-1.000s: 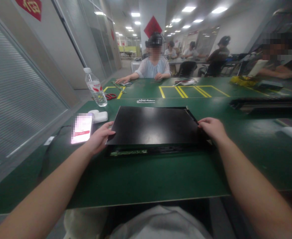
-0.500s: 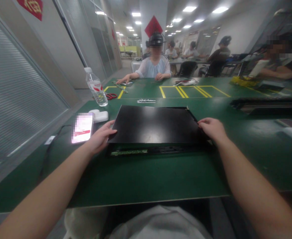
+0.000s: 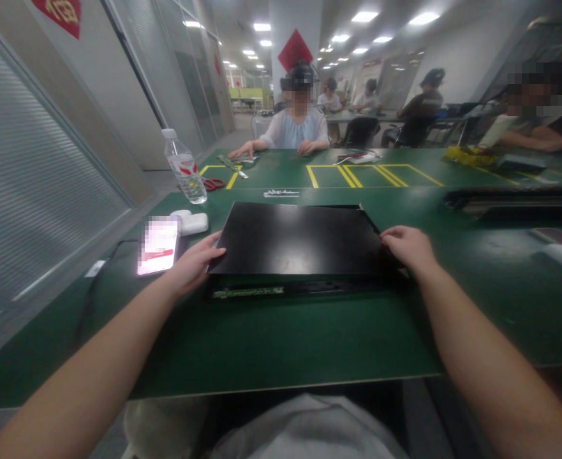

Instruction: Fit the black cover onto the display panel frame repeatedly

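Observation:
A glossy black LCD panel [image 3: 300,239] lies over a dark frame [image 3: 323,287], whose near side shows below the panel's front edge with a green circuit strip [image 3: 247,293]. My left hand [image 3: 195,262] grips the panel's left edge, thumb on top and the other fingers partly hidden below. My right hand [image 3: 409,247] is closed in a pinch at the right edge. Whether its fingertips also touch the frame there, I cannot tell. A thin gap separates the panel's front edge from the frame.
Left of the panel are a lit phone [image 3: 159,245], a white earbud case [image 3: 194,223], a water bottle [image 3: 187,169] and red scissors [image 3: 214,184]. Small white strips [image 3: 281,193] lie behind the panel. A co-worker [image 3: 300,124] sits opposite. Dark long parts [image 3: 515,204] lie at right.
My hands and the panel hold nearly the same place. Across the table, the co-worker's hand and the thin strip near it have shifted slightly.

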`<state>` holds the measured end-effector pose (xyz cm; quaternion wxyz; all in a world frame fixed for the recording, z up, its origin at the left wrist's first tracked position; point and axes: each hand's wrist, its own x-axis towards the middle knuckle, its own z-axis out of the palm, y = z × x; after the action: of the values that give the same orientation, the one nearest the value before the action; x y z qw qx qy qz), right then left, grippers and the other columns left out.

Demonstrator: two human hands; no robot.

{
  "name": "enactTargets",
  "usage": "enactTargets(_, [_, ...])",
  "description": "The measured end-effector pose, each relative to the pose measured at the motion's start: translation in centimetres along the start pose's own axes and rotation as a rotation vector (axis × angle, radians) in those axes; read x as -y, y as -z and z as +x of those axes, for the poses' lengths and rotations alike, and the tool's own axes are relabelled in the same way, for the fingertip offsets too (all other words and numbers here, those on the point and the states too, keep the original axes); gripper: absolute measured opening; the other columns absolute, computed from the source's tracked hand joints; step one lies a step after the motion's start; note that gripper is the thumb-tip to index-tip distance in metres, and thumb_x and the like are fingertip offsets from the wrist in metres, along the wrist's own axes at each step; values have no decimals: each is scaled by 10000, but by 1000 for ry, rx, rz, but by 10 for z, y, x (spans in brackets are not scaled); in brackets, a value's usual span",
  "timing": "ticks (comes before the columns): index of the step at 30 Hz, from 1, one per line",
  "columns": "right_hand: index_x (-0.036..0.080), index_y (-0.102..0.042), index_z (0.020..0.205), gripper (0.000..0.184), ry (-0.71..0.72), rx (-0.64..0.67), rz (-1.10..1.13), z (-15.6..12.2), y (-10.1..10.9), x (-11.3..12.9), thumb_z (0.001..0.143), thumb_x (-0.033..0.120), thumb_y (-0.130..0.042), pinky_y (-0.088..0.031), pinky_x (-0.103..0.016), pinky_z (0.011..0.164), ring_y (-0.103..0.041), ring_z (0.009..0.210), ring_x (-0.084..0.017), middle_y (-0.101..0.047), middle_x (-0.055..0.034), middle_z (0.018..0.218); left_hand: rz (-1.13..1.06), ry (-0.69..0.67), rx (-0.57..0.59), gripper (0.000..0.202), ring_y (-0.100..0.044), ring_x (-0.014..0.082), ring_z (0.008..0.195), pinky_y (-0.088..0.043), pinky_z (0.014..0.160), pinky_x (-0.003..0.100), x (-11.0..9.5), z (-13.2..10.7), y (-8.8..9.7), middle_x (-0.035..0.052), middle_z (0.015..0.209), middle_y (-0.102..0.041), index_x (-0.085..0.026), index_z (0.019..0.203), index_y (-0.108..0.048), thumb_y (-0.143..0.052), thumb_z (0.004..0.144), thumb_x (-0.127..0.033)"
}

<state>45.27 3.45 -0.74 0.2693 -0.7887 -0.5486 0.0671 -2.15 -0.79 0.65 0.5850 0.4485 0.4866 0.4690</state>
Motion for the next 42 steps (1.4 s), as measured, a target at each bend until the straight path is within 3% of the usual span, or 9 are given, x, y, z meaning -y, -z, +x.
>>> enactTargets(5, [227,-862,952,282,16,15,-44,-1,1,1,802,296,-634,-548,-345,783,-734,886,-276,-812,-92,925,41,13,-3,717,-764,298,1105,-611,916,376,3,2,4,126,1317,-775,-174,1512,-602,-741,809,-199])
enactTargets(11, [226,-858,941,270,18,25,-49,-1,2,2,802,288,-635,-540,-350,775,-728,875,-280,-806,-97,899,11,24,-13,724,-754,317,1147,-607,931,387,3,1,4,114,1315,-782,-192,1504,-617,-755,794,-194])
enactTargets(22, [221,-857,977,310,24,19,-60,0,0,-1,801,304,-616,-533,-345,766,-723,861,-272,-807,-96,911,19,11,-3,738,-777,313,1096,-625,870,377,4,2,3,114,1288,-798,-202,1527,-597,-747,805,-188])
enactTargets(29, [226,-860,1000,326,30,17,-67,-2,0,1,809,310,-609,-544,-357,788,-730,906,-283,-812,-100,967,27,14,11,804,-777,295,1111,-612,922,364,5,3,6,130,1294,-795,-174,1591,-518,-775,830,-196])
enactTargets(42, [234,-870,973,290,46,34,-95,-5,4,5,835,279,-618,-536,-338,769,-726,888,-270,-809,-90,919,20,30,-40,763,-755,313,1178,-587,1031,427,3,2,2,115,1300,-793,-191,1576,-549,-742,838,-168])
